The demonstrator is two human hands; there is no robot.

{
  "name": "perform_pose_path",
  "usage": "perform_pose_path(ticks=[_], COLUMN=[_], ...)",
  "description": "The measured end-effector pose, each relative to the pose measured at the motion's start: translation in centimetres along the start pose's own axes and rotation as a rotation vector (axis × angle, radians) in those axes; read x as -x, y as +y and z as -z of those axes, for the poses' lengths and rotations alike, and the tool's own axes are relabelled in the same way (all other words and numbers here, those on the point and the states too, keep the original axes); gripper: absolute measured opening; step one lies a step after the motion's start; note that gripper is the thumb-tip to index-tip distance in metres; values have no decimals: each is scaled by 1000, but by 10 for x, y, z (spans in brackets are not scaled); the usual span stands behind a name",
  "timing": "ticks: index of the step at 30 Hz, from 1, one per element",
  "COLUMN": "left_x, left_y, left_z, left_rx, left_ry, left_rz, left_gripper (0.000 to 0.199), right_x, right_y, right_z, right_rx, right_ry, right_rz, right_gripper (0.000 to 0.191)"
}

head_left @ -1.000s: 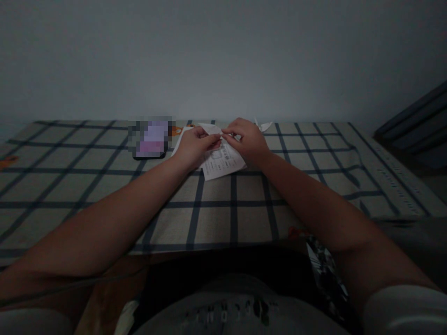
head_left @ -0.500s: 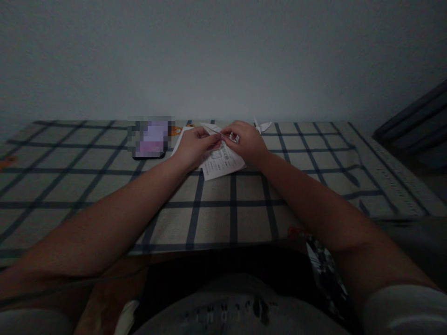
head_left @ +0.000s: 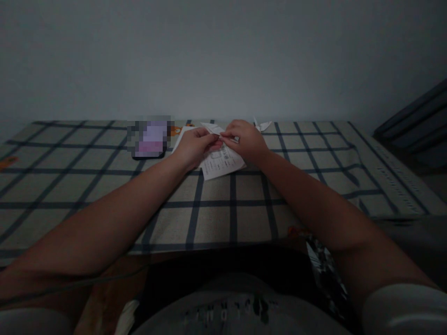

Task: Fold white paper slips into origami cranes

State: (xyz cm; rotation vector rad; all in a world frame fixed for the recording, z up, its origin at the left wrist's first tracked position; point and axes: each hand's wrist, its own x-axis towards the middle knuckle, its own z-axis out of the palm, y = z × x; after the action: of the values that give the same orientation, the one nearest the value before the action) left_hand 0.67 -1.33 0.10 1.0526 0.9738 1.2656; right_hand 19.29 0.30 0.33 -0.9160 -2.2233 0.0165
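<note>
My left hand (head_left: 193, 146) and my right hand (head_left: 247, 138) meet over the table, thumbs and fingertips pinched together on a piece of folded white paper (head_left: 210, 127). One pointed end of it sticks out beyond my left fingers; my fingers hide most of the rest. Beneath both hands lies a printed white sheet (head_left: 223, 166), with text and a box outline on its near part. Just behind my right hand, a small folded paper shape with pointed ends, like a paper crane (head_left: 263, 126), rests on the cloth.
A checked tablecloth (head_left: 213, 214) covers the table, which stands against a plain wall (head_left: 223, 60). Left of my hands lies a phone (head_left: 150, 142) with its screen lit and blurred out. Dark slats (head_left: 419, 125) stand at the far right. A cord (head_left: 87, 282) crosses below my left forearm.
My right fingers have shifted slightly and straightened a little at the pinch, and the fingertips sit closer on the folded paper. The printed sheet, phone and crane-like shape have stayed put.
</note>
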Motion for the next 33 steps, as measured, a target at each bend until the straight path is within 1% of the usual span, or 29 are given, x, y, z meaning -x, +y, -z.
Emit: perform_pose_path(ticks=[3, 7, 12, 15, 18, 21, 24, 29, 33], left_x=[0, -1, 0, -1, -2, -3, -3, 0, 2], left_y=[-1, -2, -1, -1, -1, -3, -6, -6, -3], left_z=[0, 0, -1, -1, 1, 3, 6, 10, 10], left_rx=[-22, -76, -131, -81, 0, 33, -29, -138, -171], left_ry=[9, 28, -26, -18, -16, -76, -140, -188, -188], left_rz=[-11, -28, -42, -36, -41, -74, -132, -213, -239], left_gripper=[17, 16, 10, 9, 13, 14, 11, 27, 31], right_x=[1, 2, 5, 4, 2, 1, 1, -1, -3], right_y=[-1, -3, -5, -3, 0, 3, 5, 8, 8], right_z=[-1, -3, -4, -5, -4, -1, 1, 1, 0], right_rx=[21, 15, 49, 48, 35, 7, -29, -149, -258], right_ry=[0, 14, 41, 45, 27, 17, 42, 33, 80], right_rz=[-1, 33, 24, 43, 42, -1, -53, -93, -106], right_gripper=[17, 16, 15, 15, 16, 15, 14, 13, 13])
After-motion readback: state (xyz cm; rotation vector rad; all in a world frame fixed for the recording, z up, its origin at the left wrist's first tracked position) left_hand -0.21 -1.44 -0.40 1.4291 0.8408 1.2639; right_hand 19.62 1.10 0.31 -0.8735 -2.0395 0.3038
